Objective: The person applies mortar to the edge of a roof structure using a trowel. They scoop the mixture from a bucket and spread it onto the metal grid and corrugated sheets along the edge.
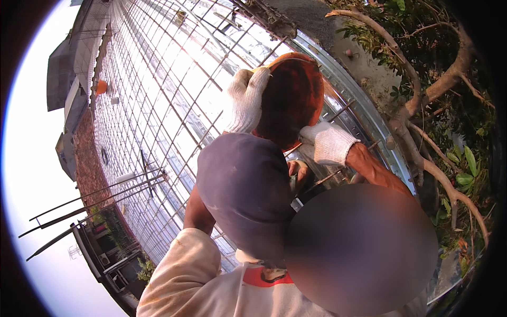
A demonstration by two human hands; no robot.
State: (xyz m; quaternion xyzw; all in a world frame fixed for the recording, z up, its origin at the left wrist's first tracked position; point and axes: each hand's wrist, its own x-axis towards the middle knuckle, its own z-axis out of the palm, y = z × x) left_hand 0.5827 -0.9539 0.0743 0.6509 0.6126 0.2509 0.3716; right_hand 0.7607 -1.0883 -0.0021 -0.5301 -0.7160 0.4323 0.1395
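Neither my left hand nor my right hand shows in the head view. Close in front of me, a person in a dark cap (243, 190) and a beige shirt (179, 264) bends forward, seen from above and behind. Both of this co-worker's hands wear white knit gloves. The left glove (248, 98) grips the upper left rim of an orange basin (309, 71); the right glove (327, 142) is at its lower rim. Tilted on its side, the basin shows a dark, stained inside. Bare brown digits (301, 171) appear below it; whose they are, I cannot tell.
A grid of steel bars (174, 90) covers shiny metal sheeting. Loose rods (95, 206) jut out at the left, and an orange container (101, 87) stands far off. A metal edge (364, 100) runs along the right, beside tree branches (412, 105). A blurred oval hides the lower right.
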